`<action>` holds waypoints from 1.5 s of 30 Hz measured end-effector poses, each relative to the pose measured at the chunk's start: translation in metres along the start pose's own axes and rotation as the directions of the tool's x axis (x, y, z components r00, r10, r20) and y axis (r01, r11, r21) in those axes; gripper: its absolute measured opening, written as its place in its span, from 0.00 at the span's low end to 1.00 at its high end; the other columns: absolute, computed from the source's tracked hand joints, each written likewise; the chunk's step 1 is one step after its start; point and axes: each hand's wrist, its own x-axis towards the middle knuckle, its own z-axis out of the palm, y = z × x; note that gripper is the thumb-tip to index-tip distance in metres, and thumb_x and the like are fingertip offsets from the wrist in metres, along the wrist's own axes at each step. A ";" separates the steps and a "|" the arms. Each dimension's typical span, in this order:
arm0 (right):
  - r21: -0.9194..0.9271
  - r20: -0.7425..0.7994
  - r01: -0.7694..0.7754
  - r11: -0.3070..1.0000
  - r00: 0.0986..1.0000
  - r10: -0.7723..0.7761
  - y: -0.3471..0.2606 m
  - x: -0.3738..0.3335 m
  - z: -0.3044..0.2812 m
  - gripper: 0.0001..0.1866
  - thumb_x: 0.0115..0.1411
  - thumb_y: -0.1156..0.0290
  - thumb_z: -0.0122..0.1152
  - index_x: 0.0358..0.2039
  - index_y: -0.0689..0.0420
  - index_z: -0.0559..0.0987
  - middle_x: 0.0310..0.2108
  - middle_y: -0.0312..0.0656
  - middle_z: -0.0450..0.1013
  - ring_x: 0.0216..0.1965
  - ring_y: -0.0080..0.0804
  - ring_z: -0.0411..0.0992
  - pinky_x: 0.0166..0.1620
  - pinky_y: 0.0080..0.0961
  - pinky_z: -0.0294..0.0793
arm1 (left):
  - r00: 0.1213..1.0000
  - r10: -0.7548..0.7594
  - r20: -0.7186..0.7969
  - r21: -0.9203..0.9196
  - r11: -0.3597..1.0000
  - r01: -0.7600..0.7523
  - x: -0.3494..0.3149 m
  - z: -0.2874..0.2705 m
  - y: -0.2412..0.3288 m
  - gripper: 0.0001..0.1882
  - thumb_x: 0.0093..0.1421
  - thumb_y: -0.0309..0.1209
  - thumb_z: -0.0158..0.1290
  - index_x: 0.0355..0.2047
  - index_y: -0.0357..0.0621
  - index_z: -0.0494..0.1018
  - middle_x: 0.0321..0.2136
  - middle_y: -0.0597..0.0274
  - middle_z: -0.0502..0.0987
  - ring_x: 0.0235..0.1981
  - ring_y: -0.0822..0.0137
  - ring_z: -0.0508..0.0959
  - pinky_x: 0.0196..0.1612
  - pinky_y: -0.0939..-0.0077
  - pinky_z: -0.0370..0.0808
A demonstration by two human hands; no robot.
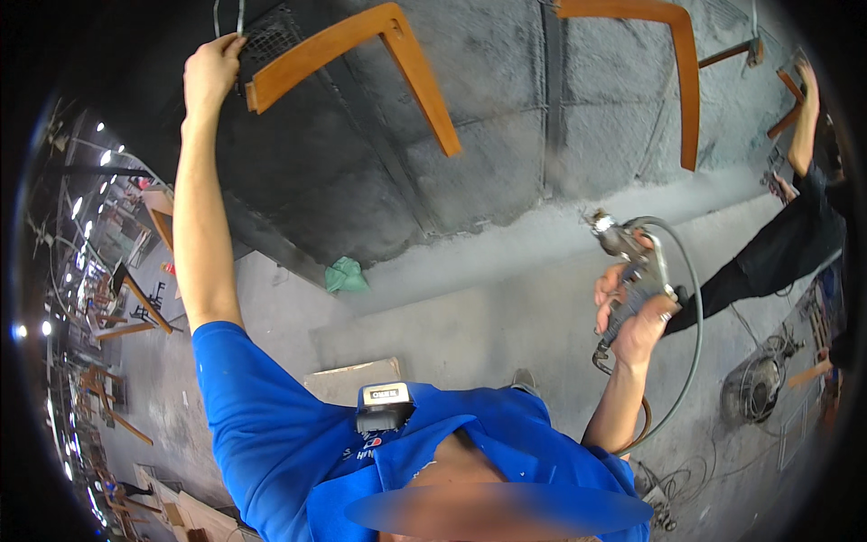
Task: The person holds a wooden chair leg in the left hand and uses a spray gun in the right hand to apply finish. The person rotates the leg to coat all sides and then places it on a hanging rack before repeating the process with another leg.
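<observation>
Two bent wooden frames (pixel 418 81) are up ahead, left and right of centre, evenly orange-brown, finished vs remaining can't tell; spray gun (pixel 639 282) wrapped by right hand (pixel 638 336), fingers curled; thin metal rod (pixel 241 16) pinched by left hand (pixel 213 74), fingers closed.

A crumpled green bag (pixel 347 275) lies on the grey floor (pixel 452 327), left of a dark round vessel (pixel 751 388).

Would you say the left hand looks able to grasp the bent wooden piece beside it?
Probably yes: nothing visible stands between the left hand and the wooden piece, though the hand may need to release the metal rod.
</observation>
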 end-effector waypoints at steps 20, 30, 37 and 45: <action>0.081 0.024 -0.014 0.997 1.000 0.013 -0.012 -0.028 -0.012 0.62 0.50 0.17 0.48 0.69 0.58 0.58 0.26 0.42 0.71 0.13 0.27 0.67 0.26 0.24 0.73 | 0.996 -0.033 0.079 -0.103 0.994 0.041 0.008 0.000 0.008 0.20 0.68 0.45 0.55 0.53 0.47 0.82 0.27 0.56 0.84 0.26 0.69 0.84 0.36 0.72 0.80; 0.101 0.305 -0.061 0.993 0.952 0.028 -0.020 -0.031 0.027 0.69 0.44 0.17 0.54 0.66 0.70 0.60 0.26 0.48 0.74 0.18 0.32 0.73 0.19 0.21 0.72 | 0.985 -0.158 0.064 -0.184 0.969 0.167 -0.010 -0.035 0.062 0.27 0.71 0.49 0.51 0.37 0.33 0.83 0.22 0.50 0.82 0.22 0.65 0.83 0.30 0.66 0.78; 0.217 0.191 -0.016 0.976 0.981 -0.026 -0.016 -0.012 0.021 0.66 0.46 0.16 0.49 0.69 0.62 0.58 0.27 0.45 0.72 0.19 0.31 0.71 0.18 0.22 0.72 | 0.973 -0.208 0.103 -0.384 0.894 0.231 -0.003 -0.021 0.040 0.29 0.71 0.52 0.52 0.39 0.31 0.82 0.24 0.54 0.83 0.23 0.71 0.82 0.30 0.72 0.81; -0.180 0.007 -0.142 0.973 0.989 0.146 0.007 -0.036 -0.022 0.51 0.61 0.29 0.55 0.68 0.62 0.67 0.30 0.42 0.74 0.26 0.21 0.70 0.19 0.15 0.68 | 0.998 0.000 0.058 0.001 1.000 -0.001 0.021 0.026 0.001 0.37 0.61 0.59 0.59 0.60 0.43 0.76 0.39 0.57 0.86 0.37 0.67 0.86 0.44 0.74 0.78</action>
